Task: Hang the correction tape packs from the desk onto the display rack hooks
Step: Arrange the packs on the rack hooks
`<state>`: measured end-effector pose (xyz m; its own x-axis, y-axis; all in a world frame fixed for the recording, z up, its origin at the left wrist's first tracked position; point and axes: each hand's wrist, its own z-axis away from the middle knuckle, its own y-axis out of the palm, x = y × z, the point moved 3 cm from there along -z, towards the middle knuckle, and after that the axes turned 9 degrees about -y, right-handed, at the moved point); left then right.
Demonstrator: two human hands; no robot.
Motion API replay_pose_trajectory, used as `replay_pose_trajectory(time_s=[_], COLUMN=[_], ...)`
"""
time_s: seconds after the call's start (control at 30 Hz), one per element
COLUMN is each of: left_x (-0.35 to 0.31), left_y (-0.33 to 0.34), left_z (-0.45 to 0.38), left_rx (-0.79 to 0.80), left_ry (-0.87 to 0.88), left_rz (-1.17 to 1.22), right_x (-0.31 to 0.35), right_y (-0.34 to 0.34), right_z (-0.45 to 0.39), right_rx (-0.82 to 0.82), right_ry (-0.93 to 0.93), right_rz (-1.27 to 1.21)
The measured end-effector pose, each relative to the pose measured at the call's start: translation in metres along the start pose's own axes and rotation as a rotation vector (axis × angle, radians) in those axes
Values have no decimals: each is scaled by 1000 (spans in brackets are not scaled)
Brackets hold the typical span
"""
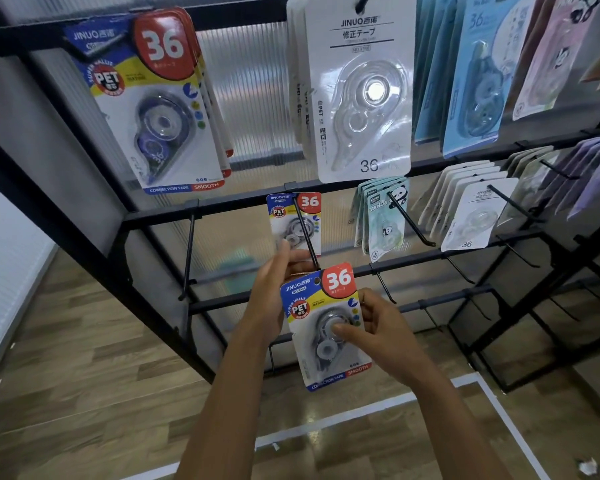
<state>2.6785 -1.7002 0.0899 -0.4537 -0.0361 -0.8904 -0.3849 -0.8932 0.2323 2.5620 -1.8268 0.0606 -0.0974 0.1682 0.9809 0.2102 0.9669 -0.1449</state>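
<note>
**Pack held up at the tip of a black hook**

Nearest to the camera, the right hand (381, 327) grasps a correction tape pack (326, 327) by its right edge, with the thumb pressed on the clear blister. The pack stands almost upright, its long axis vertical and tilted a little to the left at the top; the printed face looks toward the person, and the red "36" corner and the hanging hole are at the top. The left hand (274, 292) is behind the pack's upper left corner; its fingers seem to hold the card, but they are mostly hidden. The hole is just beside the tip of a black hook (305, 233), which runs back to the display rack (160, 216). Farther along this hook hangs another pack of the same kind (293, 220). To the right hang panda packs (381, 216) and white packs (471, 216). Above, larger blue packs (153, 98) and a white pack (362, 88) hang from the upper bar.
</note>
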Motion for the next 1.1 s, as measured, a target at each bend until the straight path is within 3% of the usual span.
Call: replay_pose_trajectory(time_s=[0.6,0.93,1.1], left_x=[3,-7,-34], left_y=[-5,-15,-16], left_z=[-5,-21,-51], left_rx=[-22,-135,-379], left_ry=[121,412,459], left_rz=[-45,-337,-616], right_x=[-4,-34,-44], right_y=[2,9,14], right_z=[-13,-66,-119], right_rx=[-84,-143,-129], right_ry=[-1,15,28], right_rz=[29,234,341])
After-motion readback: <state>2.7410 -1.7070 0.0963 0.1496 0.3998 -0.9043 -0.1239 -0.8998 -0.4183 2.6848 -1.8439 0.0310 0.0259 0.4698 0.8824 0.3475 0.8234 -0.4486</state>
